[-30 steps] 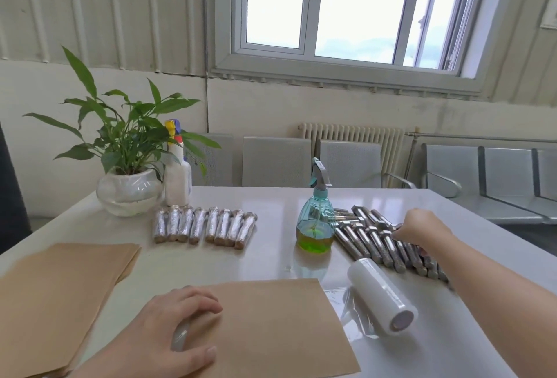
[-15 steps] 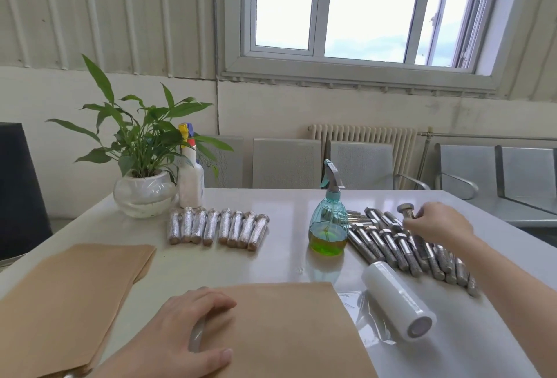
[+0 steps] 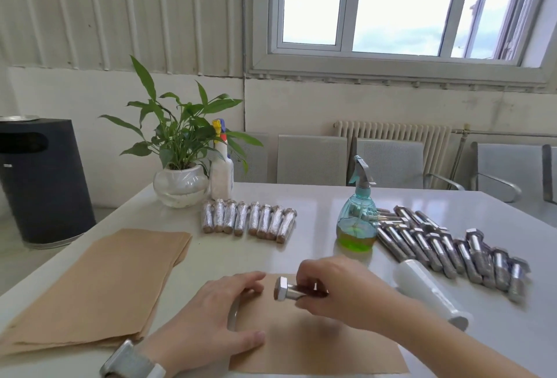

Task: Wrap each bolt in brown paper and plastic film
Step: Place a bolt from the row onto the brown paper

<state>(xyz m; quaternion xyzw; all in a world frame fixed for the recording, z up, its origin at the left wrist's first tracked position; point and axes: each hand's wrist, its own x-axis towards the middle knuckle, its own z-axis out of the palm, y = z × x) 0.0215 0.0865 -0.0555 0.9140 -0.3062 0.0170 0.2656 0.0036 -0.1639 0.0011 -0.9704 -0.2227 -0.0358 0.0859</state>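
Observation:
My right hand (image 3: 340, 290) grips a steel hex bolt (image 3: 284, 288) just above a single sheet of brown paper (image 3: 313, 344) near the table's front edge, bolt head pointing left. My left hand (image 3: 211, 317) lies flat on the sheet's left edge, fingers spread. Bare bolts (image 3: 446, 248) lie in a row at the right. Wrapped bolts (image 3: 247, 221) lie in a row at the back centre. A roll of plastic film (image 3: 428, 290) lies right of my right hand.
A stack of brown paper sheets (image 3: 99, 284) lies at the left. A green spray bottle (image 3: 358, 215), a potted plant (image 3: 180, 179) and a white bottle (image 3: 221, 172) stand on the white table (image 3: 316, 197). A black bin (image 3: 42, 179) stands on the floor at the left.
My right hand has lifted one bolt from the bare row and carried it left and toward me, over the brown sheet. My left hand has stayed on the sheet.

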